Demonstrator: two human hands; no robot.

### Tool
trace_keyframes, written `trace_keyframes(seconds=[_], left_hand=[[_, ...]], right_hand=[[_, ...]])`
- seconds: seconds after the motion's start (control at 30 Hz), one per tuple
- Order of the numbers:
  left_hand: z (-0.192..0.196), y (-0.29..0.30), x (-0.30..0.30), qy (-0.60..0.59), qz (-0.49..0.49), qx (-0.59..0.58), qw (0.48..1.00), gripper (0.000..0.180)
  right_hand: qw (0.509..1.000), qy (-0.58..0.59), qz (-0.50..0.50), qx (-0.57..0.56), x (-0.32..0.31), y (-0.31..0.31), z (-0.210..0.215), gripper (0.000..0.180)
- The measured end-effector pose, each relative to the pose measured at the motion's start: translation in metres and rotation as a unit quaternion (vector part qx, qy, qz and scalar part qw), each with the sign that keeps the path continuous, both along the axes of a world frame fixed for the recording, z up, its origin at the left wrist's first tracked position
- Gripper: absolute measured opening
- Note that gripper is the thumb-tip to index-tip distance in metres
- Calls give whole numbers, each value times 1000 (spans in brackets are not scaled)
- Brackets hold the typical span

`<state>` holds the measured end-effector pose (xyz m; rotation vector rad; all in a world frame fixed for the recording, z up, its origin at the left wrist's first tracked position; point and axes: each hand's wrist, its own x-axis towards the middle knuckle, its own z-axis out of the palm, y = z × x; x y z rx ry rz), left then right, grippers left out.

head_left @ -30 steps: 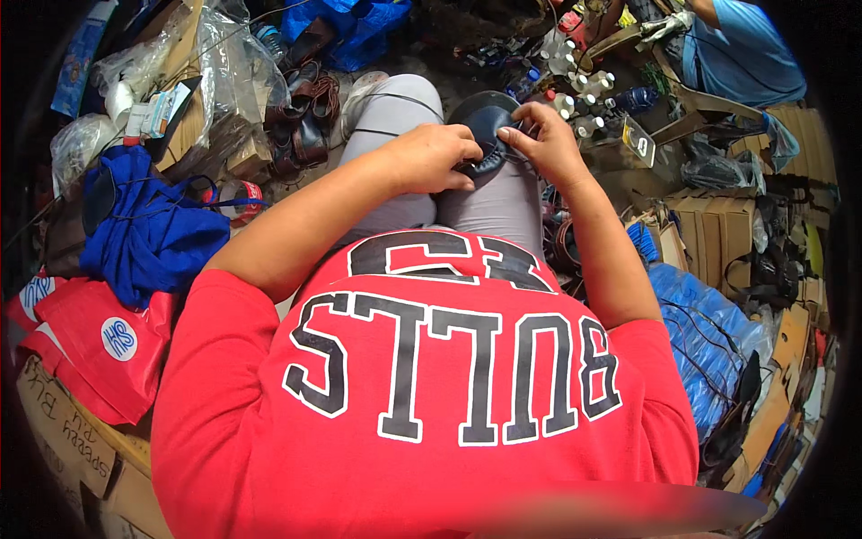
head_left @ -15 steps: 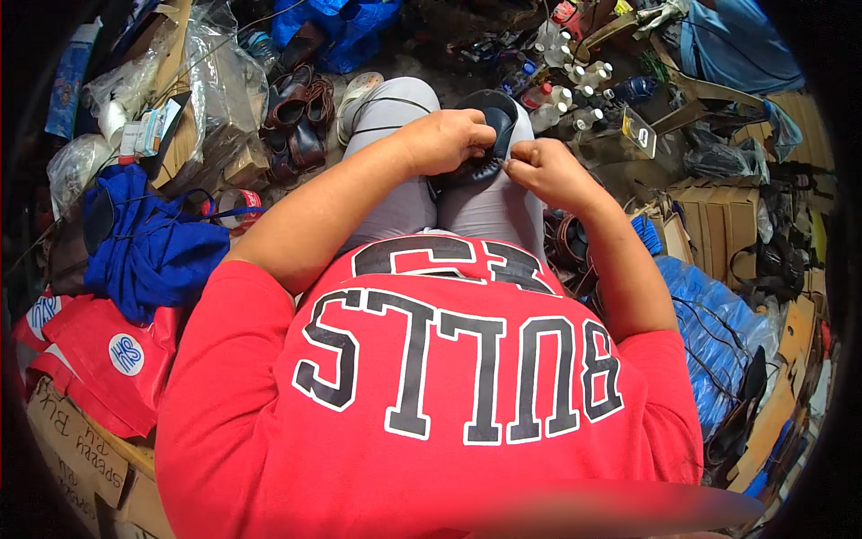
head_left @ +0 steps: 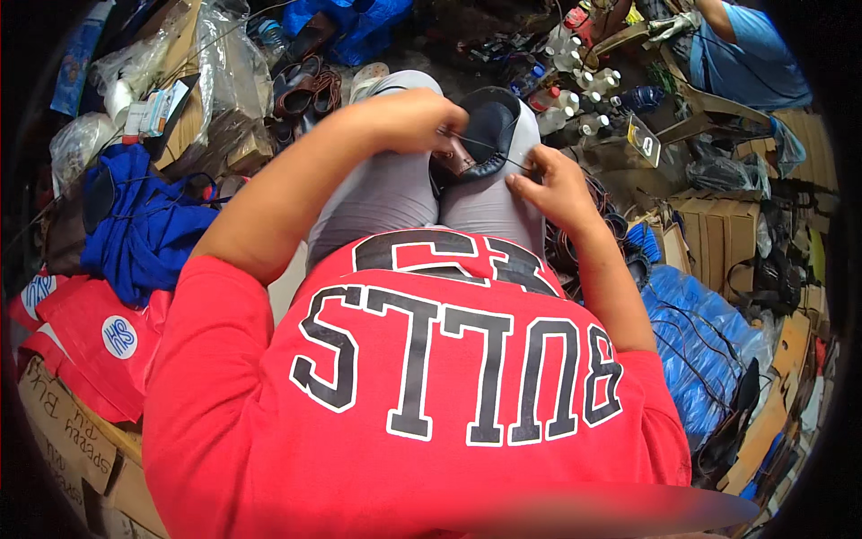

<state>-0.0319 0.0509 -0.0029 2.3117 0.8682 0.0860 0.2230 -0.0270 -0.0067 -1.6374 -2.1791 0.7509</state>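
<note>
Together, the left hand point(head_left: 424, 121) and right hand point(head_left: 558, 187) pinch a dark thread point(head_left: 481, 144) stretched across a dark shoe point(head_left: 490, 123), which rests on the right leg of gray trousers point(head_left: 489, 202) at upper center. Bottles point(head_left: 594, 124) crowd the upper right; blue cloth point(head_left: 135, 229) lies at left, above a red bag point(head_left: 85, 350).

Both hands up at the lap. Left hand point(head_left: 422, 121) and right hand point(head_left: 558, 184) each have hold of a thin dark thread point(head_left: 489, 145), strung between them across a shoe point(head_left: 490, 124). Shoe: dark inside, brown part on its left, resting on the right thigh of the grey trousers point(head_left: 373, 202). Far right: cluster of bottles point(head_left: 588, 94), plus a person in light blue point(head_left: 754, 58). Left: blue cloth point(head_left: 144, 225), red bag point(head_left: 94, 350) nearer. Right: stacked cardboard point(head_left: 714, 234), blue plastic-wrapped bundle point(head_left: 687, 337) nearer.
</note>
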Motion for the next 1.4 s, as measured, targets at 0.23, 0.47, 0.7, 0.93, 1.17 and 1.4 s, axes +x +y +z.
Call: trace_keyframes(seconds=[0.23, 0.47, 0.7, 0.93, 1.17, 1.4], left_hand=[[-11, 10, -63, -398, 318, -220, 832, 26], [-25, 10, -52, -582, 368, -520, 505, 47], [-51, 27, -76, -506, 261, -598, 564, 43], [-86, 16, -91, -649, 107, -572, 489, 42], [-81, 26, -114, -634, 113, -585, 492, 42], [-70, 25, -130, -656, 179, -527, 510, 39]], right_hand=[[783, 533, -321, -14, 17, 22, -37, 35], [603, 732, -150, -279, -7, 10, -15, 50], [576, 743, -151, -305, -13, 22, -30, 47], [508, 758, -155, -379, -18, 48, -34, 43], [482, 761, -154, -407, -36, 74, -39, 44], [519, 740, -195, -382, -46, 100, -46, 39]])
